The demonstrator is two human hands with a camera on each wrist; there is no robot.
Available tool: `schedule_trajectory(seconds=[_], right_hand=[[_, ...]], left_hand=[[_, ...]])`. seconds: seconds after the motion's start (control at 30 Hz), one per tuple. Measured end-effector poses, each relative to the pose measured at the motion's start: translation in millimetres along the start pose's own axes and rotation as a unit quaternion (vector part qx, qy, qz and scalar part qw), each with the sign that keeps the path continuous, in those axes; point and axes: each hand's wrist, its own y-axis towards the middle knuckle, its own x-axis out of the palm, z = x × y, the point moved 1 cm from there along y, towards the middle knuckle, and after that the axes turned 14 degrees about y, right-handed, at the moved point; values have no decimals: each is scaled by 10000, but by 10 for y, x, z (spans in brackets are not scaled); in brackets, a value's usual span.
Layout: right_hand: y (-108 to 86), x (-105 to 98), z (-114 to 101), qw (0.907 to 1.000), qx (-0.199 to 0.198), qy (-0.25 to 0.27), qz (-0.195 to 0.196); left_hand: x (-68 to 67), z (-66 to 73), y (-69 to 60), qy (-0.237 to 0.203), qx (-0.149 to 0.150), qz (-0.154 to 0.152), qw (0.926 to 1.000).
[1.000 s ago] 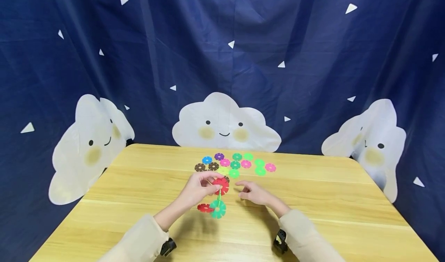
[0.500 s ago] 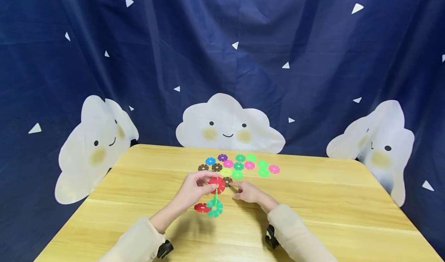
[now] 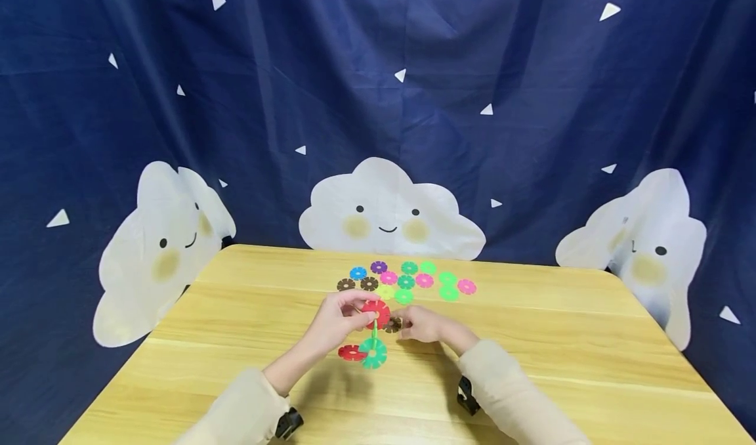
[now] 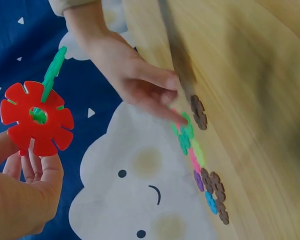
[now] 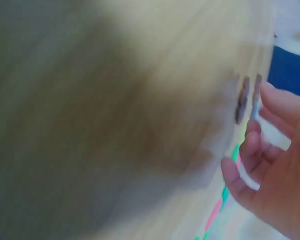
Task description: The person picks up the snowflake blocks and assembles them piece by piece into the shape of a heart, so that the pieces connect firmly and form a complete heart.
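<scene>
My left hand (image 3: 331, 327) pinches a red slotted interlocking disc (image 3: 376, 314) above the table. In the left wrist view, that red disc (image 4: 20, 107) has a green disc (image 4: 54, 72) slotted edge-on into its rim. Below it in the head view hang a teal disc (image 3: 373, 353) and a second red disc (image 3: 351, 352), joined as one chain. Close by on the right, my right hand (image 3: 428, 325) has its fingertips on a brown disc (image 3: 392, 325), which it pinches. The right wrist view shows a brown disc (image 5: 257, 90) by the fingertips, somewhat blurred.
Several loose discs lie flat toward the back of the wooden table (image 3: 561, 340), among them a blue disc (image 3: 357, 273), a purple disc (image 3: 378, 267), a yellow disc (image 3: 386, 292) and a pink disc (image 3: 466, 287). A dark blue curtain (image 3: 449, 104) hangs behind the table.
My right hand reached left to the brown disc, and that disc has shifted toward me with its fingers. My left hand keeps hold of the joined discs in nearly the same place.
</scene>
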Motion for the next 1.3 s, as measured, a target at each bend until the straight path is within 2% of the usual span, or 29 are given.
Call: schedule_trajectory(seconds=[0.13,0.27,0.4,0.57,0.67,0.8,0.93,1.03,1.1,1.23,1.3], right_hand=[[65,79,-7,9976,338,-539,276],[94,139,-8,9901,797,-939,669],[82,160,7,9864,1048,-898,888],[29,127,11,9885,944,-725,935],[-21,95,31,9924,672,-485,906],[-125,40,104,9963,39,-163,845],[-279,-32,123,9919,-567,465,1039],[-401,-69,39,9800,-905,999,1465],[-467,-80,-48,9686,-1238,1139,1832],[-573,-72,-242,9453,-1878,912,2508],[-615,-57,-323,9338,-2175,848,2712]], left_hand=[[66,41,23,22,112,-101,9999],[89,48,34,46,102,-83,9999],[87,30,34,18,29,-93,10000],[70,16,49,0,12,-110,9999],[67,17,66,9,14,-96,10000],[69,26,86,-28,22,-92,10000],[84,28,88,-108,-40,-102,9999],[106,26,83,-158,-95,-70,9998],[118,26,83,-207,-126,-16,9997],[125,32,91,-260,-232,136,9993],[127,35,92,-291,-310,210,9989]])
